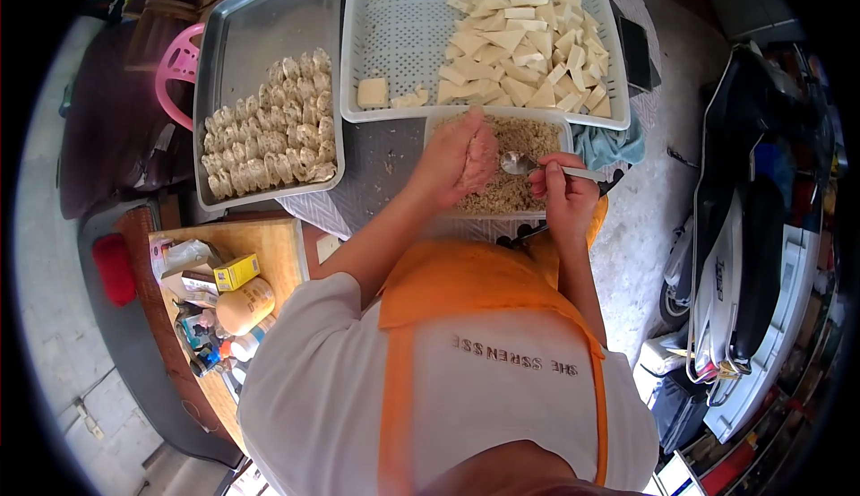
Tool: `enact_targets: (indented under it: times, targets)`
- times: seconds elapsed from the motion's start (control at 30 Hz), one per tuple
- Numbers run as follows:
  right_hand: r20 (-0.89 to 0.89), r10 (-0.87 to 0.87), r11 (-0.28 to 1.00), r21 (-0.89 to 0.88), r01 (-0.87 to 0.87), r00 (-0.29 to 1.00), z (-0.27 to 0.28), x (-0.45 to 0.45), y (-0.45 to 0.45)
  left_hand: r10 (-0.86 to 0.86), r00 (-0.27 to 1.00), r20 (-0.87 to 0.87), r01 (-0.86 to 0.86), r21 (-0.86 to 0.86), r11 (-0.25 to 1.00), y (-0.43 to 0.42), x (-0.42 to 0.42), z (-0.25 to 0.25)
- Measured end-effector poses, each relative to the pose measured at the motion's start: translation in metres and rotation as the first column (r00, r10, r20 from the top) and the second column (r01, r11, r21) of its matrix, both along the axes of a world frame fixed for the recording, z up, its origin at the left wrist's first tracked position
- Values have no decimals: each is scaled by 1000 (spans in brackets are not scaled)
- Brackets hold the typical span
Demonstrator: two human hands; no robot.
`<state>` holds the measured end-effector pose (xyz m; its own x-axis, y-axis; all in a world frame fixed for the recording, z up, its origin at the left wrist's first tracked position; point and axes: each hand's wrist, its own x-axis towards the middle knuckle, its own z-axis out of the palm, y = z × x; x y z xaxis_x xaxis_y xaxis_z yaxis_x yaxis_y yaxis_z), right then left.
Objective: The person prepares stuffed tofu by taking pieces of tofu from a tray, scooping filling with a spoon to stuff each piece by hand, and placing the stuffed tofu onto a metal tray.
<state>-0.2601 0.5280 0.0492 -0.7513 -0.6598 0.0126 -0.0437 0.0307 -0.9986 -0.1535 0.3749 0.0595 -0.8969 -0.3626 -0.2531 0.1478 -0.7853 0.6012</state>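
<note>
My left hand (460, 161) is curled over the left side of a white tub (563, 130), palm turned toward the spoon. What it may hold in the palm is hard to make out. In my right hand (570, 198) is a metal spoon (587, 173), gripped by its handle, its bowl over the crumbly brown filling (502, 193) in the tub. Behind the tub stands a white perforated tray (403, 12) with a heap of pale cut tofu pieces (528, 48). One tofu block (373, 93) and some crumbs lie at its near left.
To the left, a metal tray (246, 34) carries rows of filled pieces (269, 133). A pink handle (179, 70) sticks out beside it. A wooden table (278, 245) at lower left holds bottles and boxes. A blue cloth (611, 144) hangs near the tub; a scooter (730, 272) stands right.
</note>
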Motion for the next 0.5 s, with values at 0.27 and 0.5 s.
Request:
enact_targets:
  times: [0.27,0.5]
  targets:
    - [-56,11,999,41,-9,998,-3,4,-1,288,957,22,-261,-363,894,-69,18,10]
    - [-194,21,997,82,-5,981,-8,2,-1,635,769,69,-224,-902,369,-299,89,-28]
